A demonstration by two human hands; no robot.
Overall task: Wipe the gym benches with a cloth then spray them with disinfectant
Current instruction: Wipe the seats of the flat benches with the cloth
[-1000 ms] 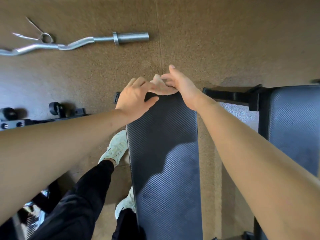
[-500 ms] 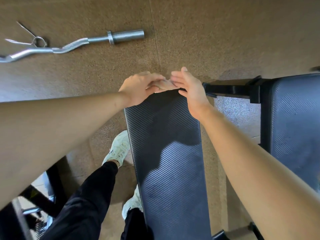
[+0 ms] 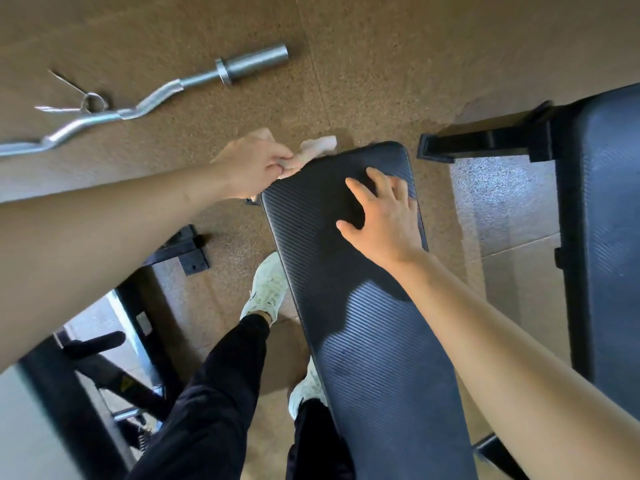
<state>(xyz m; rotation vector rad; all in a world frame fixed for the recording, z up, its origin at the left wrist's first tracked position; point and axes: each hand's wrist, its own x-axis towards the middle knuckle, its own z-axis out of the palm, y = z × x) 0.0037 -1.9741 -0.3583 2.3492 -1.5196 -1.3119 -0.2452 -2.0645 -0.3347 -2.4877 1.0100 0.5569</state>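
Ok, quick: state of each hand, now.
Left hand: grips the cloth at the far corner of the bench.
Right hand: open, fingers spread, resting on it.

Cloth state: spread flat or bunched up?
Bunched. The left hand grips the cloth as a crumpled wad at the bench far corner, one end poking past the fingers.

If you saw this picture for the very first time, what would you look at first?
The long black bench running up the middle grabs the eye, with the right hand spread flat near its far end. At that end's left corner, the left hand grips a pale cloth. A shiny silver curl bar lies on the brown floor at the upper left.
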